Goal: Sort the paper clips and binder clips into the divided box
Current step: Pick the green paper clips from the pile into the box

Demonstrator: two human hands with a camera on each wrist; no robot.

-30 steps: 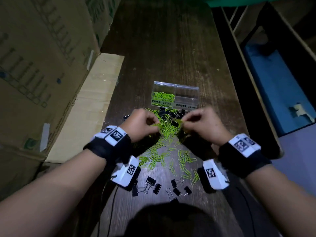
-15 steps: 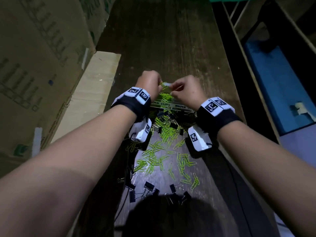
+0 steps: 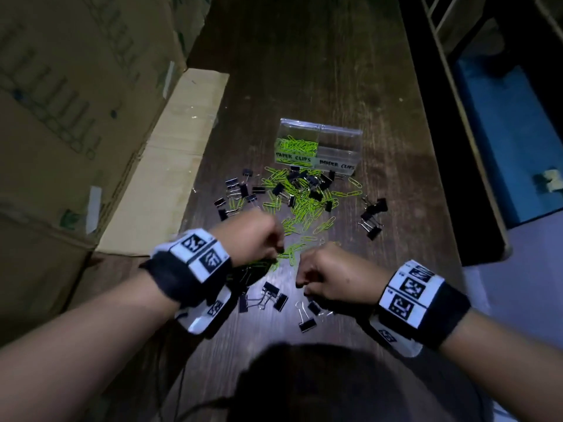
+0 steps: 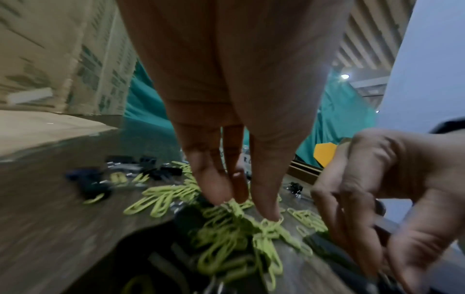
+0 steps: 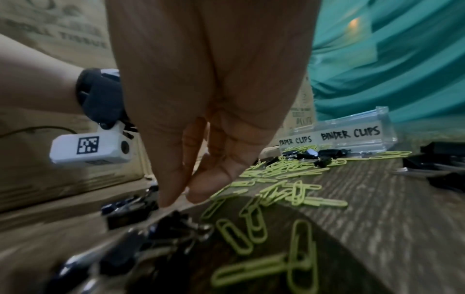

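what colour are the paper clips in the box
Bright lime green paper clips, filling the left compartment of the clear divided box; the head view shows it best.

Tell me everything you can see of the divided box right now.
The divided box looks like clear hard plastic, oblong, lying flat and open-topped on the dark wooden table beyond the scattered clips. Handwritten front labels read PAPER CLIPS on the left, BINDER CLIPS on the right. The left compartment holds green paper clips; the right looks empty. Neither hand touches it.

Divided box [image 3: 321, 134] behind loose clips [image 3: 304, 202] on table [image 3: 304, 71].
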